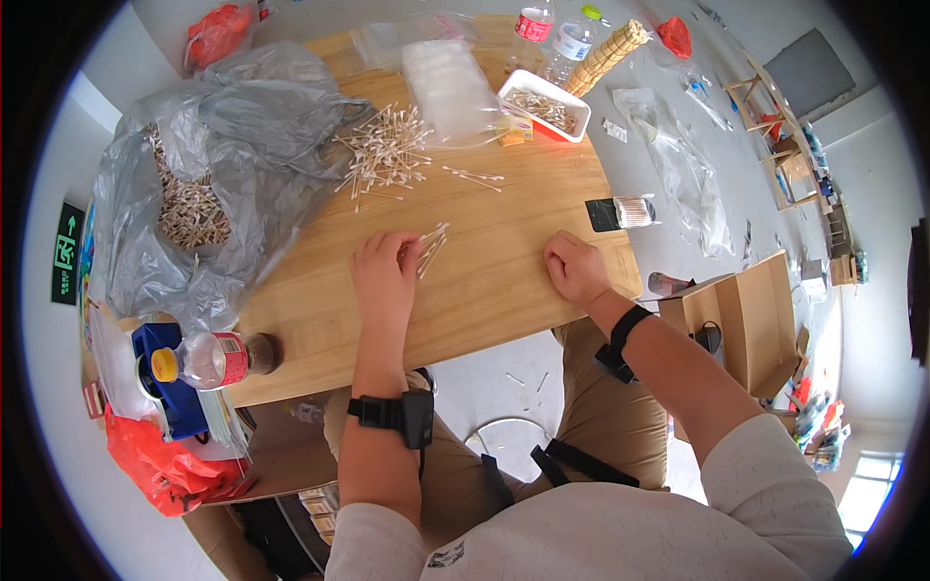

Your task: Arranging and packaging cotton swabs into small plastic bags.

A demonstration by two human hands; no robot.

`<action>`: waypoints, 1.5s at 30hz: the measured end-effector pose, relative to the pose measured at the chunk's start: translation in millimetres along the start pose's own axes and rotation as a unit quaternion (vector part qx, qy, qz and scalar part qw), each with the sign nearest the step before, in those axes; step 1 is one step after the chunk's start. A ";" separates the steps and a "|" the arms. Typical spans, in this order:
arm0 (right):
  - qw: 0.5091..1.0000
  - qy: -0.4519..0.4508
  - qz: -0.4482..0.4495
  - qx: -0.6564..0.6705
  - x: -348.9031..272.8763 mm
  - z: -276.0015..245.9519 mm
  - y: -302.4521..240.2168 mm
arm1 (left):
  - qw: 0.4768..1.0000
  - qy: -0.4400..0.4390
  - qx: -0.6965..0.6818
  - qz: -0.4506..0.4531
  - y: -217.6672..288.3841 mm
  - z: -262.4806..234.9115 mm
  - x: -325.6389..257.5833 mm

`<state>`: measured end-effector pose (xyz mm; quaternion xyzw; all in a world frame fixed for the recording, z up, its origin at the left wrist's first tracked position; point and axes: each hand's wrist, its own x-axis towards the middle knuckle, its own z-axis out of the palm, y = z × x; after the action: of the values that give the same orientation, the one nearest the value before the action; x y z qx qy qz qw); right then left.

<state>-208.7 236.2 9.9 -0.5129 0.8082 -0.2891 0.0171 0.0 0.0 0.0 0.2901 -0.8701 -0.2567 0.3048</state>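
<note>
Near the middle of the wooden table (484, 281) lies a small bunch of cotton swabs (431, 248), and the left hand (386, 271) has its fingers on the near end of that bunch. The fingers are bent down over the sticks, half closed, as if pinching them together. The right hand (575, 269) rests on the table well apart from the bunch, curled into a loose fist, and I cannot tell if it holds anything

It looks like the step now is gathering a few swabs into a neat bunch. The next move likely needs a soft, even squeeze so the thin sticks line up and none roll away

Farther back sits a big loose pile of swabs (383, 155), with a few stray ones just beside it. Behind that is a white tray (544, 105) with more sticks in it, and clear plastic bags (448, 82) lie next to it. A grey plastic bag (232, 145) full of sticks covers the left side of the table. A black-capped packed bundle (622, 213) lies near the right edge. A bottle (218, 358) lies on its side at the near left corner
</note>
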 end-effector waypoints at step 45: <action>1.000 -0.001 0.008 0.007 -1.4 0.1 -3.5 | 0.971 -0.073 0.225 0.017 43.9 33.7 -13.9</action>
<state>-205.2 236.2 11.2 -0.5068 0.8099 -0.2943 0.0241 -29.2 49.0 -0.9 0.3174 -0.9300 -0.0692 0.1718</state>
